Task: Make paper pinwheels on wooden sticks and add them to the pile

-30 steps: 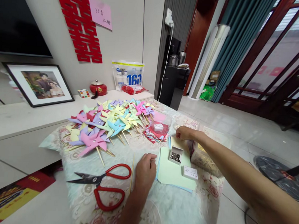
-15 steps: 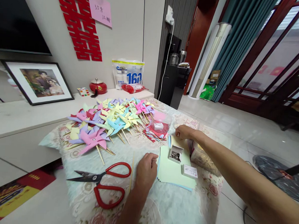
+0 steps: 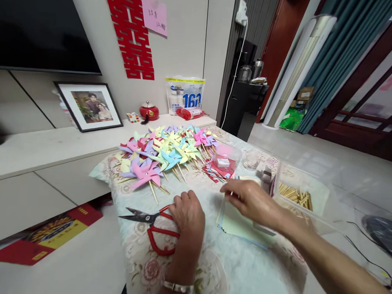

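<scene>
Green paper stack (image 3: 238,224) under right fingers (image 3: 228,188)

"160" in big blue digits on white bag (image 3: 184,94) at 12 o'clock, red double-happiness sign (image 3: 131,31) on wall at 11 o'clock, pink note (image 3: 154,13) handwriting unreadable

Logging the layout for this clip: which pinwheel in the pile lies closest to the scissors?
The pink pinwheel at the pile's near left edge. Its stick points toward the red-handled scissors, while the yellow, blue and purple ones lie farther back.
</scene>
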`<state>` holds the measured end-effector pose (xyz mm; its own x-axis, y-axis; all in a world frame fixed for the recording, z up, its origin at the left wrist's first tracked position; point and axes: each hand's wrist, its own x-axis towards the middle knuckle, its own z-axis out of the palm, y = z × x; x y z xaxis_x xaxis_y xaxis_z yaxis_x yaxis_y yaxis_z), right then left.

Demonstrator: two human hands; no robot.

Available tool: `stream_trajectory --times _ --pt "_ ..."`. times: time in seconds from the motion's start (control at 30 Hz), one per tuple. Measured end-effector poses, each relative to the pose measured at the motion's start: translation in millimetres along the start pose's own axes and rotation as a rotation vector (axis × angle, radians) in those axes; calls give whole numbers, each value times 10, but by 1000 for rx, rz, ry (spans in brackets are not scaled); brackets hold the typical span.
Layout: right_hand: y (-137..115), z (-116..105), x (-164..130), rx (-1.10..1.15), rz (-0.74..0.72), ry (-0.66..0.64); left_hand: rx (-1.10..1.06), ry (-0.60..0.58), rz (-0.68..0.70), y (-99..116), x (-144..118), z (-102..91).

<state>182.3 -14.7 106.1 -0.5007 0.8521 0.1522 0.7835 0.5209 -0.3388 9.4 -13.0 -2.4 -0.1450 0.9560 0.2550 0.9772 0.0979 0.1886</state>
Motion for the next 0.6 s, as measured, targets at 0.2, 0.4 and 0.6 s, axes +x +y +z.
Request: stream_trajectory --times 0.2,0.4,0.6 --pt "-405 354 -400 250 -8 -264 -104 -58 -11 -14 47 26" --pt "-474 797 -559 322 -46 -306 -652 108 -62 12 41 -214" --pt "-707 1187 -91 271 -219 4 -1481 132 -246 -12 -193 -808"
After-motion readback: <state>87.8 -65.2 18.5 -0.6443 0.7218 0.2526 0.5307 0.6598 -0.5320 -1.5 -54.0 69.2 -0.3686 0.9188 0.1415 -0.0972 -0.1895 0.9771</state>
